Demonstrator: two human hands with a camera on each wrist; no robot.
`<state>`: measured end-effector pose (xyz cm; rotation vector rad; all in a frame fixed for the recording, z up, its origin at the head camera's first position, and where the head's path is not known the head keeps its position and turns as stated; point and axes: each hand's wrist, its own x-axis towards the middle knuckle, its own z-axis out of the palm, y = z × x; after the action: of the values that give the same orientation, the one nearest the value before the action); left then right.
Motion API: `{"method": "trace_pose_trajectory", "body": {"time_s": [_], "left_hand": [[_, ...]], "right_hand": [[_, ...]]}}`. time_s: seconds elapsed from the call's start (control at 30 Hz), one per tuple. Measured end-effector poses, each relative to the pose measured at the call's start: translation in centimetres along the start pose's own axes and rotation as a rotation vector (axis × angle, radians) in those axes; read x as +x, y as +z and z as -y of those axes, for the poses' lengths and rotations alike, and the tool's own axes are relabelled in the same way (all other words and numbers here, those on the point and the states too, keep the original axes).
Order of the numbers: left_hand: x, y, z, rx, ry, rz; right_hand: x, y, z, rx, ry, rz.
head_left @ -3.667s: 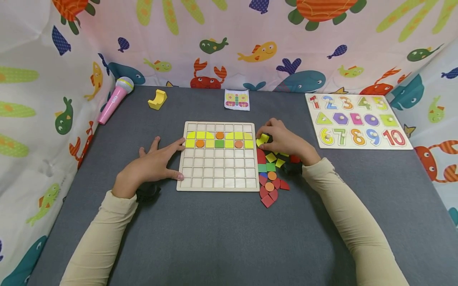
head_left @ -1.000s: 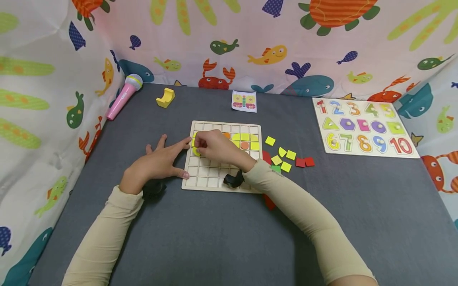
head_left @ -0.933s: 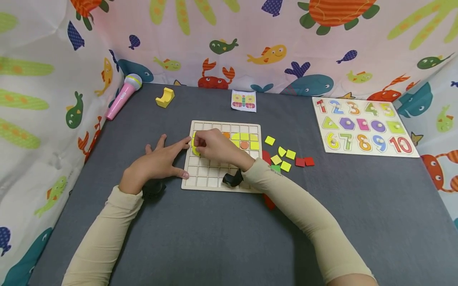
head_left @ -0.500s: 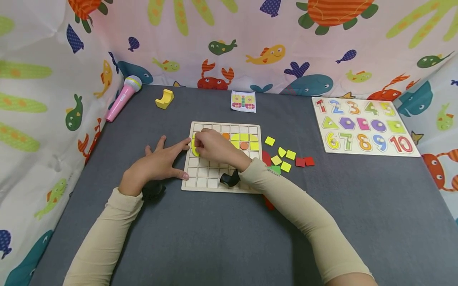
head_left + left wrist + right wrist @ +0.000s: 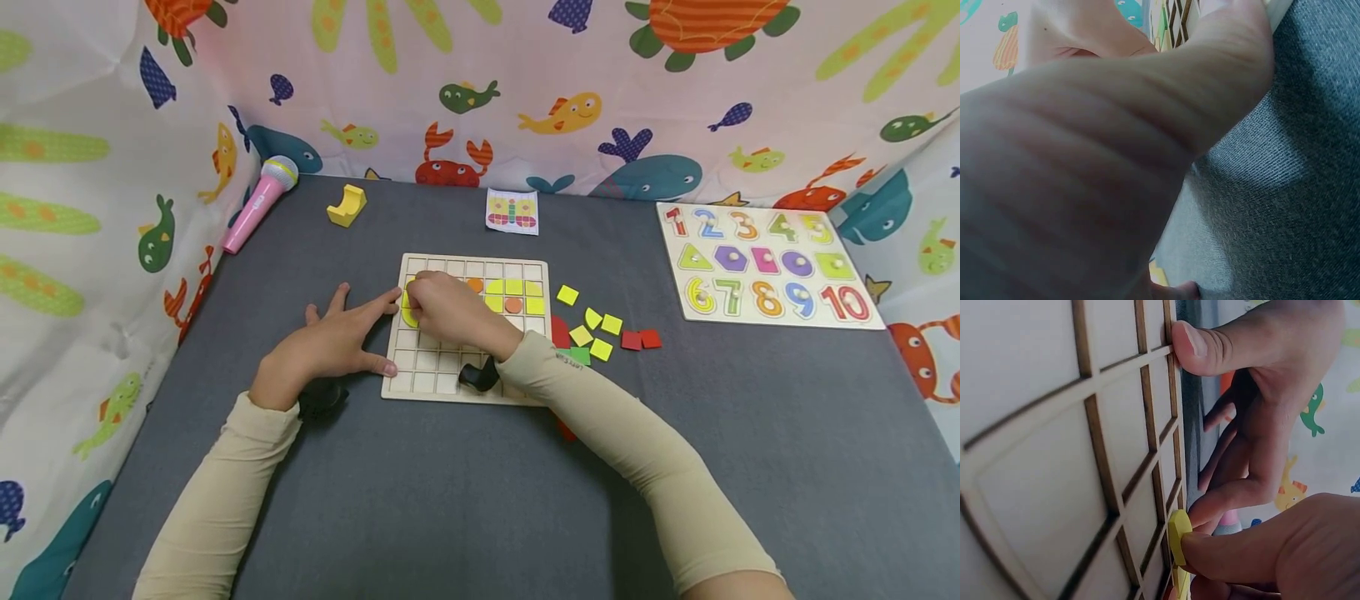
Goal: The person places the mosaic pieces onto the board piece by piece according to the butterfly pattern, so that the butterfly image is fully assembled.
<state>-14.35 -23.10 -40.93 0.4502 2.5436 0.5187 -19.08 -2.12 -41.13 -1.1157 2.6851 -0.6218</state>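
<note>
A wooden grid board (image 5: 450, 387) lies on the table, with yellow, orange and green tiles in its upper rows. My left hand (image 5: 322, 342) is spread at the board's left edge, thumb and index fingertip touching the frame. Reaching across the grid, my right hand (image 5: 461, 310) has its fingers at the leftmost column. There its thumb and fingers pinch a yellow tile with a rounded edge (image 5: 1179, 536), just below the filled rows; the hand hides several tiles behind it. In the left wrist view, my left hand (image 5: 1116, 144) fills most of the picture.
Loose yellow tiles (image 5: 601, 350), red tiles (image 5: 641, 339) and green tiles (image 5: 576, 356) lie right of the board, partly under the right sleeve. Behind are a butterfly pattern card (image 5: 512, 212), a yellow block (image 5: 347, 206), a pink microphone (image 5: 258, 200) and a number puzzle (image 5: 768, 262).
From the loose tiles at the right, my right hand has moved left across the board with a yellow tile. Over the last second its fingers shift only slightly; the left hand stays at the edge.
</note>
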Motion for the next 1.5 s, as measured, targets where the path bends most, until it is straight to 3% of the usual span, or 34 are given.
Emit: {"method": "trace_pose_trajectory", "body": {"time_s": [0.5, 0.8, 1.2, 1.5], "left_hand": [[0.1, 0.0, -0.1, 0.01, 0.015, -0.005], [0.1, 0.0, -0.1, 0.008, -0.002, 0.007], [0.4, 0.0, 0.0, -0.006, -0.015, 0.019], [0.3, 0.0, -0.3, -0.02, -0.033, 0.03]], "right_hand": [[-1.4, -0.7, -0.7, -0.007, -0.016, -0.017], [-4.2, -3.0, -3.7, 0.159, -0.002, -0.059], [-10.1, -6.5, -8.9, 0.241, 0.183, -0.183], [-13.4, -7.4, -12.4, 0.214, 0.31, -0.208]]}}
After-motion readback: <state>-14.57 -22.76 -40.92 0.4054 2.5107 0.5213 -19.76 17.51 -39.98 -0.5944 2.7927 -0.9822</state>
